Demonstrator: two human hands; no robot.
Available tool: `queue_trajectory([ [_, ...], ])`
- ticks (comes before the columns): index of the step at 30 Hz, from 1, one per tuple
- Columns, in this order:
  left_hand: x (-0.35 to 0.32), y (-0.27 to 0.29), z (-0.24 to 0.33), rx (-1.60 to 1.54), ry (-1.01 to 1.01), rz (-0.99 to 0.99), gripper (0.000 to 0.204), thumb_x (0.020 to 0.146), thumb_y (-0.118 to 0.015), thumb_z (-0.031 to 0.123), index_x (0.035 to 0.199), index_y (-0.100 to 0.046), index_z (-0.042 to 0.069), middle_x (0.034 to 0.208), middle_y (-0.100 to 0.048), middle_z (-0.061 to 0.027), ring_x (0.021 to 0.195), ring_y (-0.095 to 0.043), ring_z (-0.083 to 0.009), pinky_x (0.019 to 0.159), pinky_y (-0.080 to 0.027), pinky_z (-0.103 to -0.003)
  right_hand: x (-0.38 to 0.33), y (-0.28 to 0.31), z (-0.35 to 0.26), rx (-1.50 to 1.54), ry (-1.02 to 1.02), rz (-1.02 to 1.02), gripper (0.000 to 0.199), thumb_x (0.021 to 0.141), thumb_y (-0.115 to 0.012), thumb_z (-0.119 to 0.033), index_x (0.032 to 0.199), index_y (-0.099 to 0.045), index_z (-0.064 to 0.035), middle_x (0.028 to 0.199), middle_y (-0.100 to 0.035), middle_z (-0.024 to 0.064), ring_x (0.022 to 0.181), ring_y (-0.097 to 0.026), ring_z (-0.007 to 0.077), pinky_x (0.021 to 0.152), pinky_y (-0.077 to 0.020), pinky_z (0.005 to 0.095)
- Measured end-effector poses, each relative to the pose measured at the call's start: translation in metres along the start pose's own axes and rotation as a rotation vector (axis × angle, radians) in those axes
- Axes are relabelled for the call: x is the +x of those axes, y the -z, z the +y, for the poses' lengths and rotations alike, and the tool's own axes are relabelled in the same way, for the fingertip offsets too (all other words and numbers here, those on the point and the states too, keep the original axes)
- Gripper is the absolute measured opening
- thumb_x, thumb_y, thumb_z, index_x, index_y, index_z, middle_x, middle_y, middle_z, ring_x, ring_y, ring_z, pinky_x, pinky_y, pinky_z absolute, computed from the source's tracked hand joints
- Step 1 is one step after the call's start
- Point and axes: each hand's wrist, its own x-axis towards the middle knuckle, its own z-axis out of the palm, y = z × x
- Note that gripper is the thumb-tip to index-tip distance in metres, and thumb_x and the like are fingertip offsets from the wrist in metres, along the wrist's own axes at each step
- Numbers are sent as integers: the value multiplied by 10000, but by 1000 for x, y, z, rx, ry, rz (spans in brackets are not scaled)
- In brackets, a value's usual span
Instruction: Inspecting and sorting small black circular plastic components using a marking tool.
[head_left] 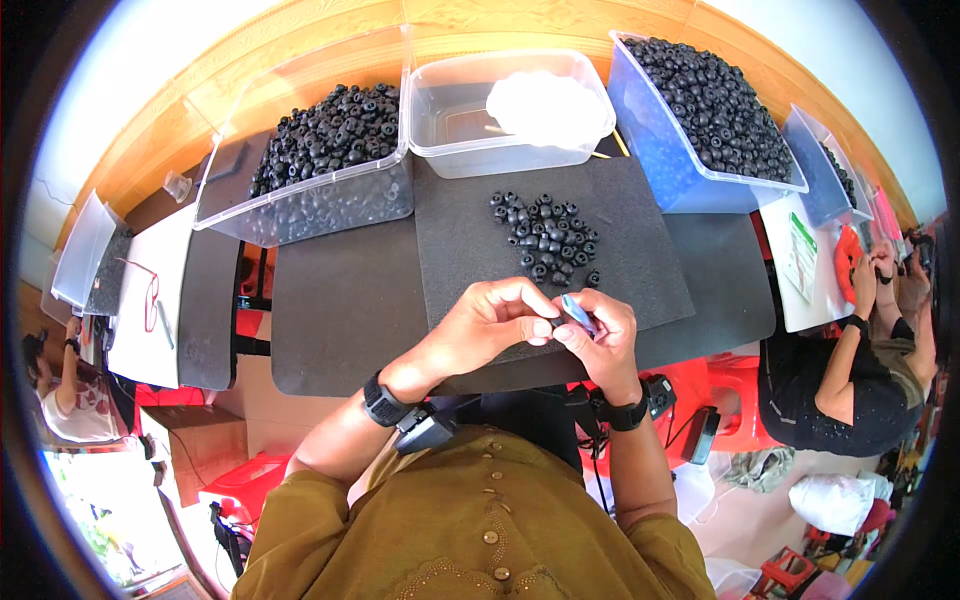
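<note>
My left hand (487, 325) is closed in a pinch, thumb and forefinger on a small black piece (557, 322) that is mostly hidden by the fingertips. My right hand (608, 342) is closed around a small light-blue tool (577, 309); its tip meets the black piece, and its exact kind cannot be made out. Both hands are held together above the near edge of a dark mat (450, 240). Just beyond them lies a loose pile of black, round, hollow parts (553, 235), like large beads with a hole.
Behind the mat stand a clear bin (300, 205) of black parts, a clear tub (440, 150) with a white bag (545, 108), and a bluish bin (655, 160) heaped with black parts. Co-workers sit at both sides; one's hands (862, 285) are near a red item (846, 262).
</note>
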Motion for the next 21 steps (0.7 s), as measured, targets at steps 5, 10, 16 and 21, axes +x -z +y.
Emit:
queue_trajectory([
  [5, -10, 21, 75, 499, -351, 393, 133, 856, -672, -51, 969, -647, 14, 982, -667, -49, 869, -626, -101, 774, -533, -255, 1, -1, -8, 16, -56, 138, 198, 842, -728, -148, 938, -666, 13, 720, -597, 26, 599, -477, 73, 541, -366, 238],
  [10, -3, 68, 124, 1280, -681, 877, 202, 803, -708, 4, 991, -668, 63, 1102, -638, -108, 1021, -611, -230, 863, -496, -336, 1, -2, -9, 2, -57, 151, 177, 858, -707, -136, 937, -664, 17, 713, -590, 25, 596, -469, 73, 540, -360, 234],
  [16, 14, 19, 54, 1425, -576, 324, 255, 726, -728, 11, 968, -672, 66, 1063, -633, -108, 1009, -590, -315, 896, -483, -413, -2, -3, -10, -9, -100, 208, 165, 861, -692, -115, 940, -658, 26, 712, -586, 15, 609, -464, 63, 545, -364, 234],
  [21, 29, 24, 17, 1312, -389, 187, 208, 738, -703, -26, 931, -660, 39, 1009, -618, -125, 939, -608, -329, 829, -509, -408, -1, -5, -9, -37, -92, 223, 166, 865, -684, -111, 939, -654, 34, 718, -586, 16, 620, -467, 63, 551, -368, 231],
])
